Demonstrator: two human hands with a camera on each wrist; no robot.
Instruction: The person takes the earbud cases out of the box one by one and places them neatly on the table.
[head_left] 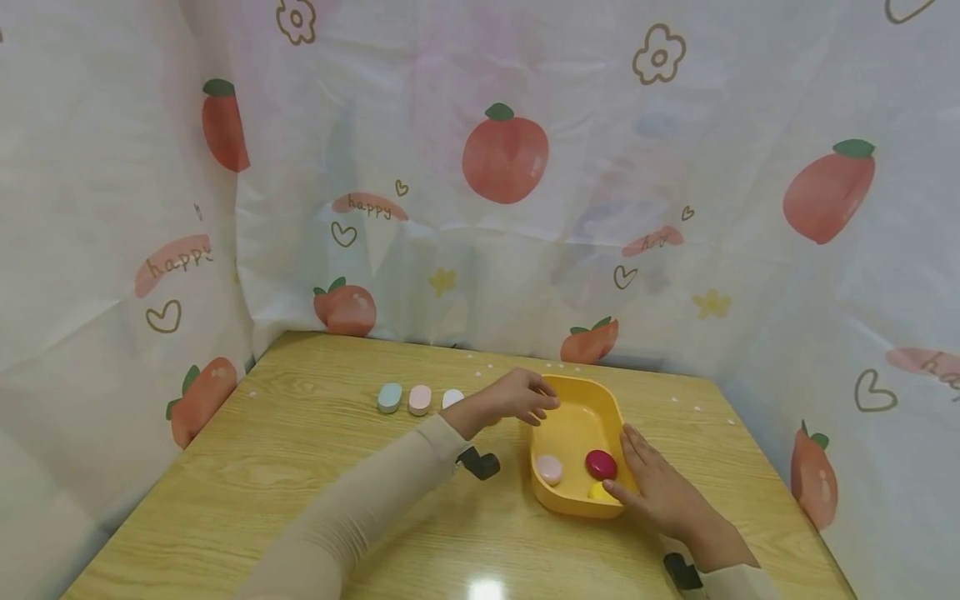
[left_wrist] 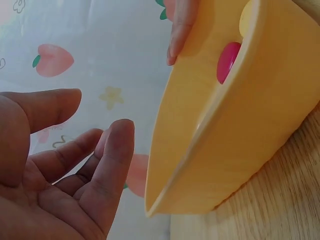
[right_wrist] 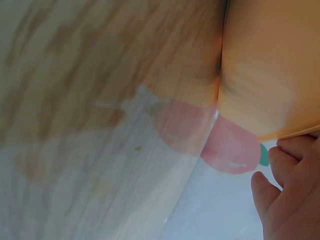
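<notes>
A yellow tray [head_left: 576, 506] with raised sides stands on the table. In it lie a pale pink rounded piece [head_left: 550, 470], a dark red rounded piece [head_left: 601, 465] and a yellow piece [head_left: 599, 491] partly covered by the right thumb. My left hand [head_left: 517, 396] is over the tray's far left rim, its fingers loosely bent and nothing between them; the left wrist view shows this hand [left_wrist: 75, 170] beside the tray wall. Along the right rim rests my right hand [head_left: 667, 492], fingers extended and thumb reaching over the edge. In the right wrist view its fingers [right_wrist: 292, 162] touch the rim.
Left of the tray, a light green block [head_left: 389, 398], a pink block [head_left: 419, 400] and a white block [head_left: 452, 397] stand in a row on the wooden table [head_left: 225, 483]. The left forearm passes close in front of them. A fruit-printed curtain [head_left: 510, 250] surrounds the table.
</notes>
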